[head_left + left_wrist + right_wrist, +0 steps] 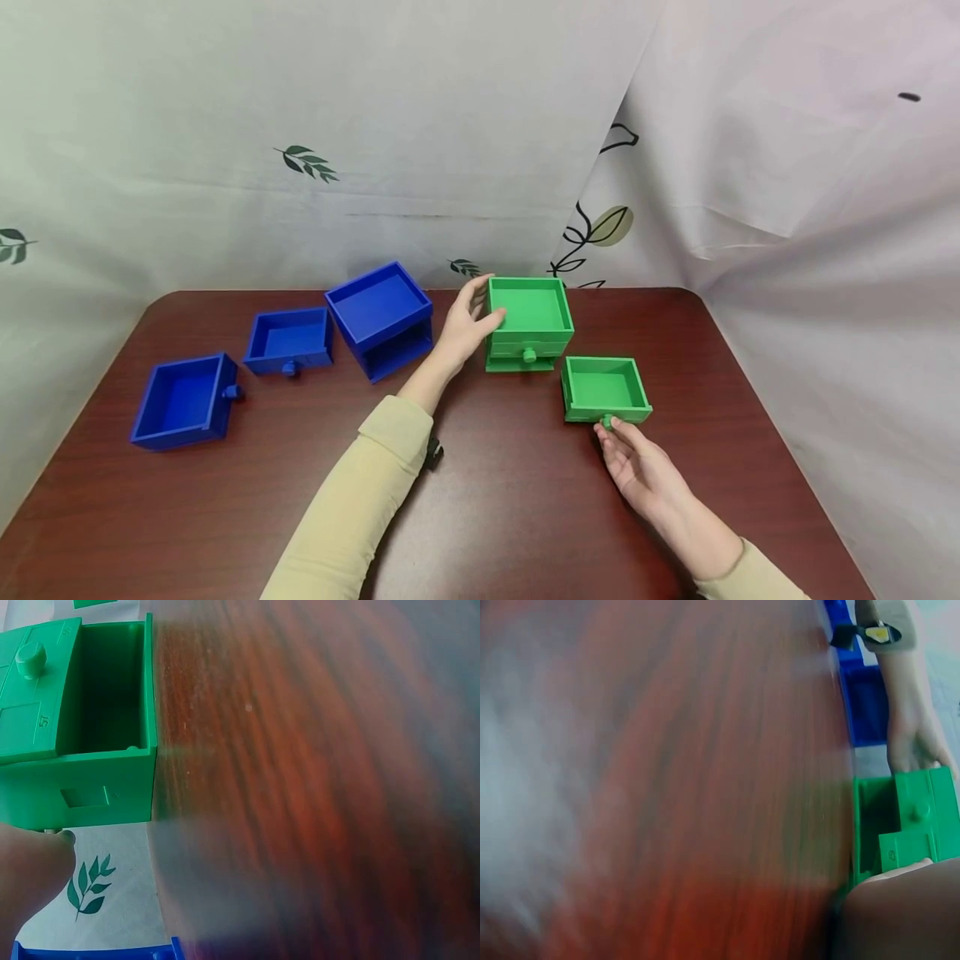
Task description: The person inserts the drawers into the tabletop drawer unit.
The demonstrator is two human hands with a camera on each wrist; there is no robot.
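Note:
My left hand (467, 323) holds the left side of a small green cabinet (531, 305), its thumb on the top rim and its other fingers toward the back corner. A drawer with a round knob (529, 356) sits in the cabinet's upper slot. Below it the lower slot (111, 690) gapes open in the left wrist view. To the right of the cabinet, my right hand (651, 477) pinches the knob of a separate green drawer (606, 387) between thumb and fingers. Whether that drawer touches the table cannot be told.
Left of the green cabinet stands a blue cabinet (381, 307), turned at an angle with an open front. Two blue drawers lie farther left, one behind (291, 335) and one nearer (184, 400). A patterned white cloth (420, 142) hangs behind the brown table (525, 500).

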